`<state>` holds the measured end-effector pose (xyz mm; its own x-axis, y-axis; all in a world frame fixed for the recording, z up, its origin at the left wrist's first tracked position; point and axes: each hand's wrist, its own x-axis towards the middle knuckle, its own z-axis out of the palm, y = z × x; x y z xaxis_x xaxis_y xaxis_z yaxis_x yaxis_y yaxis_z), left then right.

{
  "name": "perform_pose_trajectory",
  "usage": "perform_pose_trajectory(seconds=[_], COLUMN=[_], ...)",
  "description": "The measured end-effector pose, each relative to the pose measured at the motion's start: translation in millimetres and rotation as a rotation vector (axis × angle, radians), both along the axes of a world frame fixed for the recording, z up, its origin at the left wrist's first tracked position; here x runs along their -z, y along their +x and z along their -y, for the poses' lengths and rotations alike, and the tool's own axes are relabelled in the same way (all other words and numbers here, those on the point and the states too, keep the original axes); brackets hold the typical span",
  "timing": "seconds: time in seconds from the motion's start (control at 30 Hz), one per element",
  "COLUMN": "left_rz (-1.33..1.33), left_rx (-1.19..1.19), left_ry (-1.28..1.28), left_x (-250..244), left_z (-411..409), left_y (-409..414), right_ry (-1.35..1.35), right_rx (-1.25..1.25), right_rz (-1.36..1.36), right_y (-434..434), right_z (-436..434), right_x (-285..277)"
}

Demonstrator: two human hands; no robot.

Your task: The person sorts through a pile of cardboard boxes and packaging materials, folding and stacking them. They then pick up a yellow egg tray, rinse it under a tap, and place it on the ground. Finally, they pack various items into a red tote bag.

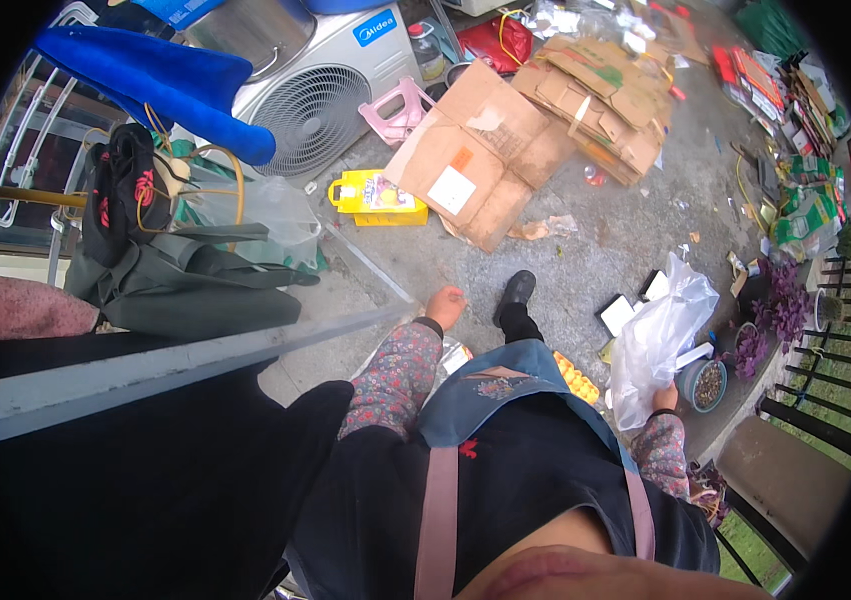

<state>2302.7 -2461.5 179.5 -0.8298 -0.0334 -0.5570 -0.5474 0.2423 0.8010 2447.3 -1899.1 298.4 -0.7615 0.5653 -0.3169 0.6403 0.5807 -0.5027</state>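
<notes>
My right hand point(665, 399) grips the edge of a crumpled clear plastic bag point(654, 341), low at my right side. The bag hangs beside a round planter point(703, 384) filled with soil or gravel. Over the concrete ground in front of me is my left hand point(446, 306), its fingers curled and nothing visible in them. It appears near a grey metal pole point(193, 367) that crosses the view from the left; I cannot tell whether they touch. Two dark boxes with white faces point(617, 315) lie just beyond the bag. Yellow egg trays point(575, 377) show partly behind my apron.
Flattened cardboard boxes point(482, 154) and a yellow carton bag point(379, 196) lie ahead. A pink plastic stool point(397, 111) stands by an air conditioner's outdoor unit point(313, 112). Hanging bags and cloths point(193, 289) crowd the left. Potted purple plants point(770, 315) line the railing point(823, 375).
</notes>
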Motion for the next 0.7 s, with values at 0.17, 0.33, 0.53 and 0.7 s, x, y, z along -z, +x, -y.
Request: perform_pose_trajectory(seconds=[0.17, 0.33, 0.53, 0.7], left_rz=[0.184, 0.129, 0.092, 0.087], left_rx=[0.070, 0.141, -0.165, -0.062], left_ry=[-0.240, -0.365, -0.241, -0.357], left_x=[30.3, 21.9, -3.5, -5.1], left_z=[27.2, 72.0, 83.2, 92.6], left_y=[-52.5, -134.3, -192.7, -201.4], right_ry=[0.193, 0.084, -0.018, 0.114], right_rx=[-0.193, -0.253, -0.383, -0.377], right_rz=[0.214, 0.189, 0.117, 0.024], right_y=[-110.8, -221.6, -330.1, -375.5], right_z=[21.2, 46.6, 77.4, 90.9], right_x=[25.5, 39.2, 27.0, 47.8])
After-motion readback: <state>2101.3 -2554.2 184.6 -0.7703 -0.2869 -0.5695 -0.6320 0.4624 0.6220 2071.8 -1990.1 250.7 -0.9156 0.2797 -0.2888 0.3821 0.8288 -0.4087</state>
